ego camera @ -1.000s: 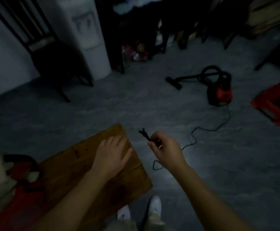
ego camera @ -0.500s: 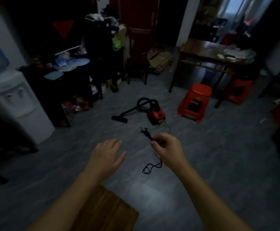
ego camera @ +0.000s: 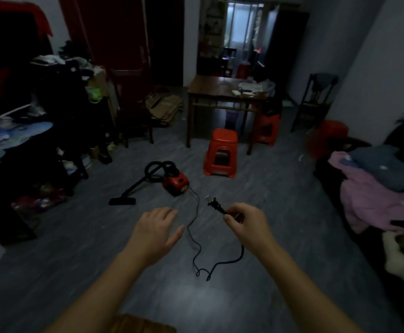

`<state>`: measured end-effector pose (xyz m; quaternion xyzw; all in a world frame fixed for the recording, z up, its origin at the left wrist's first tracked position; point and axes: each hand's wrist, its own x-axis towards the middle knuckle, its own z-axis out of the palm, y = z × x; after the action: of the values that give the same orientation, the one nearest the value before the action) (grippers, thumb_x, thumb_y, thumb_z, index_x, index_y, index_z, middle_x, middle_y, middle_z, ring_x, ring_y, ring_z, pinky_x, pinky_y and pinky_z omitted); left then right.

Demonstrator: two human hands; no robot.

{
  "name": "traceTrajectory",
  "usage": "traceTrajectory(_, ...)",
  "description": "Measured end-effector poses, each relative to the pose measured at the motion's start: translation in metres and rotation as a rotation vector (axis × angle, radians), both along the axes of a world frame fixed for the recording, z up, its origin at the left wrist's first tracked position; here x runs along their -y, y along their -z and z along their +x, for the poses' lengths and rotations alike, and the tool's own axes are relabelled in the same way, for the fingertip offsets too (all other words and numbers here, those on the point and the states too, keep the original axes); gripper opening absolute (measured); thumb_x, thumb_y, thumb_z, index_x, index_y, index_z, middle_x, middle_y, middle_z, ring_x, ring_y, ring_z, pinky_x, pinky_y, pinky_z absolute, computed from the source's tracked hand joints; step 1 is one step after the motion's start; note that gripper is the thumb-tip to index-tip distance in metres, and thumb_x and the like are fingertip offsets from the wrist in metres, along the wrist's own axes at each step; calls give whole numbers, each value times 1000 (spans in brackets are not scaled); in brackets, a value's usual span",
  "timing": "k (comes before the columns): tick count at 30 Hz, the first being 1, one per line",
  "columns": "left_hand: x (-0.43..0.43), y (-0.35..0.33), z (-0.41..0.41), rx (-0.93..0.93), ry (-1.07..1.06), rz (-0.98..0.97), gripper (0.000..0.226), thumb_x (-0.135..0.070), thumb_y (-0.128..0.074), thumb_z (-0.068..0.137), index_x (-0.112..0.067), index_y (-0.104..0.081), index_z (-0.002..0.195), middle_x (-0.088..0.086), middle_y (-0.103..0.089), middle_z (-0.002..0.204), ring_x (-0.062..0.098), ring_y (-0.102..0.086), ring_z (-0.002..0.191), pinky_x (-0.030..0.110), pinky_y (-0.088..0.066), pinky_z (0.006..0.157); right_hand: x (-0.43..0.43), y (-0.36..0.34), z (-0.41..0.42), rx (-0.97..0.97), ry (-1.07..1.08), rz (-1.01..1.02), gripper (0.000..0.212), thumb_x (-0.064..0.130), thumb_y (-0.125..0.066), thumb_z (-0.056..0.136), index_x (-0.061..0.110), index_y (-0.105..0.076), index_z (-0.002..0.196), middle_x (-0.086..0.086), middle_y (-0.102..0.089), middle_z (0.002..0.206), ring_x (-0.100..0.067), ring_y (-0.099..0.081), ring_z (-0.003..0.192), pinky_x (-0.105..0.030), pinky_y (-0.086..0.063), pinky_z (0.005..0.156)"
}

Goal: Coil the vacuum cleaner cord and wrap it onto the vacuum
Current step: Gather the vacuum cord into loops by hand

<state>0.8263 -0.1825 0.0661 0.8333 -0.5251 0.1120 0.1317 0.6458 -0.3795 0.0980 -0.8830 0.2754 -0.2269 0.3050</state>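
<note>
A small red vacuum cleaner (ego camera: pixel 175 182) with a black hose and floor nozzle (ego camera: pixel 122 201) sits on the grey floor ahead of me. Its thin black cord (ego camera: pixel 192 230) runs from the vacuum's rear toward me, loops on the floor and rises to my right hand (ego camera: pixel 246 223). That hand pinches the cord just behind the black plug (ego camera: pixel 214 203), which points up and to the left. My left hand (ego camera: pixel 156 230) hovers palm down with straight fingers just left of the cord, holding nothing.
A red plastic stool (ego camera: pixel 221 152) stands right of the vacuum, before a wooden table (ego camera: pixel 216 91) with more red stools beside it. Cluttered dark shelves (ego camera: pixel 40 131) line the left. A bed with pink and blue cloth (ego camera: pixel 376 191) is on the right. A wooden surface (ego camera: pixel 143 324) lies at my feet.
My view has tilted up from the floor to the room. The wooden surface has dropped to the bottom edge. My right hand still holds the plug; my left hand lifted off the wood.
</note>
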Motion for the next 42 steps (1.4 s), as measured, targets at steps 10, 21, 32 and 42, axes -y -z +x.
traceTrajectory(10, 74, 38, -68, -78, 181, 42, 55, -54, -39, 96, -15, -64, 125, 2, -67, 121, 21, -64, 107, 35, -50, 86, 39, 51, -78, -102, 192, 135, 7, 27, -70, 89, 21, -75, 90, 14, -65, 74, 0, -59, 69, -18, -45, 62)
traceTrajectory(21, 161, 36, -92, -48, 254, 80, 58, -54, -43, 94, -16, -56, 136, 0, -64, 126, 19, -61, 112, 34, -50, 89, 117, 78, -90, -198, 164, 224, 12, 33, -72, 87, 24, -77, 93, 10, -72, 82, -4, -63, 76, -19, -49, 67)
traceTrajectory(32, 242, 38, -93, 12, 283, 41, 54, -51, -46, 94, -15, -59, 132, 1, -66, 122, 19, -64, 107, 34, -53, 85, 195, 84, -85, -239, 33, 229, 14, 33, -68, 90, 26, -77, 97, 16, -65, 80, -2, -60, 76, -21, -50, 70)
traceTrajectory(42, 342, 74, -3, -80, 418, -125, 23, -36, -57, 93, -19, -70, 98, -5, -71, 82, 17, -64, 68, 30, -46, 60, 282, 95, 4, -198, 28, 273, 9, 31, -72, 87, 25, -78, 90, 13, -68, 75, -1, -60, 69, -9, -41, 58)
